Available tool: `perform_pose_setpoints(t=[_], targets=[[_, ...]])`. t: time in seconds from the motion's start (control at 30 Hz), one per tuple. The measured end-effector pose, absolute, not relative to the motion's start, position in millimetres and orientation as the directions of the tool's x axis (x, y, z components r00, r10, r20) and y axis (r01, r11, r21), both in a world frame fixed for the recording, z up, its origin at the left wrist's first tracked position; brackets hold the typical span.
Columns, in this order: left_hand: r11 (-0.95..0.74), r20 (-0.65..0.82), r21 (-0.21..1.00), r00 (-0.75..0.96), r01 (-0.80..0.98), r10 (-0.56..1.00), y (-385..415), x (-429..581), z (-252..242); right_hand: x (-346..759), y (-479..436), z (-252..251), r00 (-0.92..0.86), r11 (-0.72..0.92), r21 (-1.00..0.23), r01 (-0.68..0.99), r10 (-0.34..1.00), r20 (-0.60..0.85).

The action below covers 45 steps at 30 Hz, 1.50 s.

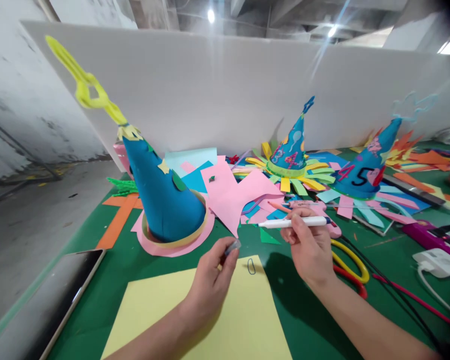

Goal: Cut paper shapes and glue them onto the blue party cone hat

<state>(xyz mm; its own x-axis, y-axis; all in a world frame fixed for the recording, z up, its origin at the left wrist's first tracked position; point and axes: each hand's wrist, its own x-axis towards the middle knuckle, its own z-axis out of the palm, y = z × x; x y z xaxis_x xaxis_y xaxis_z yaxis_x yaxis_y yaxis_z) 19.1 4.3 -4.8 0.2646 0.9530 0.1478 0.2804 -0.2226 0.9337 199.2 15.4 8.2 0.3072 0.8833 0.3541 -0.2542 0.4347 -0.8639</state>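
Note:
My right hand [307, 245] is closed around a white pen [298, 222], held almost level with its bare tip pointing left. In my left hand [213, 280], thumb and fingers pinch a small, greyish, cap-like piece [232, 247], mostly hidden. Beneath the left hand lies a yellow sheet of paper [150, 310], with a narrow oval outline [251, 266] drawn near its top right corner. Behind the left hand stands a blue cone hat [165, 200] on a pink brim, with a yellow pipe-cleaner shape [93, 95] at its tip.
Pink paper scraps [228, 195] are heaped behind the hands. Two more decorated cone hats, one in the middle [290, 150] and one farther right [371, 170], stand near the white board [210, 90]. Scissors [354, 265] lie by my right wrist; a phone [48, 305] rests at left.

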Motion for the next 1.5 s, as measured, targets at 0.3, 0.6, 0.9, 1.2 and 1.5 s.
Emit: perform_pose_setpoints(t=[0.3, 0.6, 0.9, 1.2, 1.5], targets=[[-0.163, 0.066, 0.944, 0.320, 0.286, 0.945, -1.3, 15.5, -6.5, 204.9, 3.1, -2.5, 0.294, 0.348, -0.901, -0.261, 0.917, 0.269], [-0.136, 0.023, 0.930, 0.315, 0.342, 0.949, -3.0, 16.5, -6.6, 210.9, 11.9, -17.3, 0.303, 0.330, -0.939, -0.098, 0.909, 0.287], [-0.153, 0.033, 0.924, 0.326, 0.351, 0.945, -0.6, 17.7, -5.7, 213.8, 8.5, -17.7, 0.168, 0.215, -0.977, 0.002, 0.963, 0.212], [-0.182, 0.039, 0.906, 0.354, 0.381, 0.935, 2.9, 15.5, -10.1, 214.2, 9.4, -28.2, 0.107, 0.147, -0.987, 0.066, 0.982, 0.153], [-0.279, 0.078, 0.852, 0.421, 0.443, 0.904, 7.7, 13.6, -12.0, 214.3, 9.3, -26.0, 0.080, 0.117, -0.987, 0.108, 0.989, 0.125]])
